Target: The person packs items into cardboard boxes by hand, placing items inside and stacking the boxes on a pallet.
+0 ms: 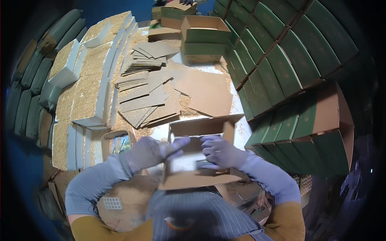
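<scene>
An open cardboard box (201,181) stands in front of me, its flaps folded outward and a pale surface showing inside it. My left hand (150,152), gloved in greyish purple, reaches over the box's left wall; its fingers are drawn together and blurred. Over the right part of the opening is my right hand (220,152), also gloved, with its fingers curled. A dark strip of cardboard (194,144) shows between the two hands, but I cannot tell whether either grips it. What lies within the fingers is hidden by blur.
Flat cardboard sheets (148,94) lie beyond the box among loose grain-like bits. White foam trays (90,96) of these bits are stacked left, near a small bin (118,142) of packets. Green boxes (265,60) wall the right side. An open green carton (203,38) stands at the back.
</scene>
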Demonstrator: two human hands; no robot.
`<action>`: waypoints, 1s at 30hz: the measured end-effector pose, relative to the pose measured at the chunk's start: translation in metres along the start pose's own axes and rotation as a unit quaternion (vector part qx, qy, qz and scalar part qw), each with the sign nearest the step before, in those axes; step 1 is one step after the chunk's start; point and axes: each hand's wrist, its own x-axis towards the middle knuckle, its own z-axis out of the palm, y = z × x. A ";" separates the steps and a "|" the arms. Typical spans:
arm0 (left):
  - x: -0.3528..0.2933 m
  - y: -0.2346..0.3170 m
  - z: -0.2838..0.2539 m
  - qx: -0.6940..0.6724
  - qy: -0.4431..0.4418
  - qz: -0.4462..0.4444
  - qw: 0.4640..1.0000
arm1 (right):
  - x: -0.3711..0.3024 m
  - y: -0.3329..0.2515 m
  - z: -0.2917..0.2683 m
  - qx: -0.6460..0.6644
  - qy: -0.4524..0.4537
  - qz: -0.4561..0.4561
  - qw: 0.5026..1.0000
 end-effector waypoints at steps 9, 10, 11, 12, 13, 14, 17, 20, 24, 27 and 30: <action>0.082 0.005 0.120 0.288 0.083 0.018 0.954 | -0.067 -0.006 0.042 0.008 -0.087 0.102 0.991; 0.072 -0.015 0.127 0.205 0.161 -0.090 0.961 | -0.091 -0.007 0.027 -0.029 -0.081 0.149 0.985; 0.070 -0.029 0.132 0.111 0.239 -0.182 0.947 | -0.114 -0.012 0.016 -0.070 -0.070 0.211 0.972; 0.071 -0.028 0.127 0.134 0.230 -0.227 0.937 | -0.117 -0.024 0.011 -0.069 -0.073 0.217 0.971; 0.076 -0.030 0.120 0.118 0.220 -0.214 0.944 | -0.119 -0.036 0.004 -0.091 -0.076 0.262 0.958; 0.074 -0.024 0.115 0.165 0.247 -0.190 0.936 | -0.120 -0.048 0.000 -0.106 -0.081 0.298 0.945; 0.075 -0.027 0.088 0.118 0.257 -0.128 0.950 | -0.129 -0.006 0.035 0.320 0.171 0.489 0.793; 0.037 -0.016 0.038 -0.146 0.154 0.042 0.976 | -0.107 0.022 0.042 0.267 0.342 0.610 0.663; -0.025 0.029 0.077 -0.110 -0.016 0.137 0.984 | -0.106 0.055 0.039 0.417 0.228 0.598 0.645; -0.002 0.010 0.105 -0.138 0.053 0.141 0.979 | -0.132 0.087 0.022 0.445 0.184 0.571 0.665; -0.012 -0.009 0.110 -0.421 0.215 -0.154 0.867 | -0.074 0.060 -0.048 0.462 0.186 0.462 0.734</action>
